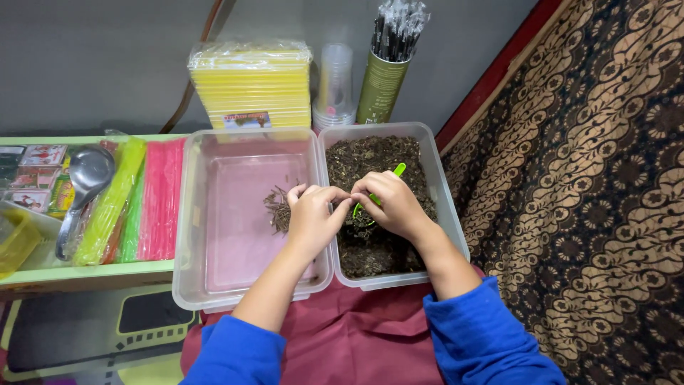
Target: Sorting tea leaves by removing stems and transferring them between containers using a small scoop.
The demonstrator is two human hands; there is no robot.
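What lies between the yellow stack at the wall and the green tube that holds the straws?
In the head view, a stack of clear plastic cups stands between the yellow stack and the green tube, behind the two clear tubs.

Support surfaces: a dark red cloth (356,335) bearing two clear plastic tubs side by side, the left tub (187,235) nearly bare with a few twigs, the right tub (443,192) filled with dark dried leaves. To the left, a pale green tray (85,274) carries a metal ladle (84,178), bundled green and pink straws (142,199) and small printed packets (35,178). Patterned brown carpet (591,185) lies at right.
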